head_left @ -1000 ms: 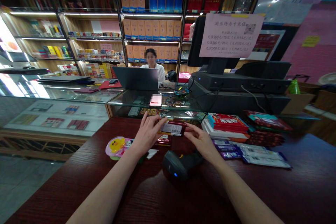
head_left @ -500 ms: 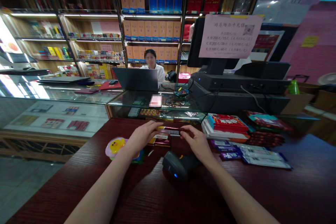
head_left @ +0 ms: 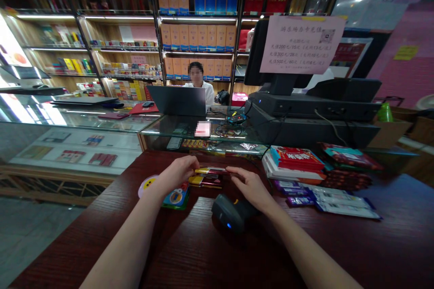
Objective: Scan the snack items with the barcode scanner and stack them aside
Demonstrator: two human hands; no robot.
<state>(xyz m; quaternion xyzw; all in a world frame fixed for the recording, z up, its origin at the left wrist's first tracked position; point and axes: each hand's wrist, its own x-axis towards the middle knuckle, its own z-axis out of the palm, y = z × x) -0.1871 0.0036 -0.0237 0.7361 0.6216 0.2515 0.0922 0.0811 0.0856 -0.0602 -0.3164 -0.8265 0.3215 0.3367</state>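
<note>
We pinch the flat packet [head_left: 210, 171] by its short ends, left hand [head_left: 176, 172] and right hand [head_left: 249, 185] both closed on it; it looks light, stiff, slick-wrapped

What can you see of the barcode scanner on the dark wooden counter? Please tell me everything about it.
The barcode scanner is a dark grey handheld unit that looks like matt plastic, with a rounded head and a small blue light glowing on it. It lies on its side on the counter, head towards the camera and handle pointing away under the right hand. Whether the hand touches it cannot be told. A little yellow shows near the handle. No cable is visible.
</note>
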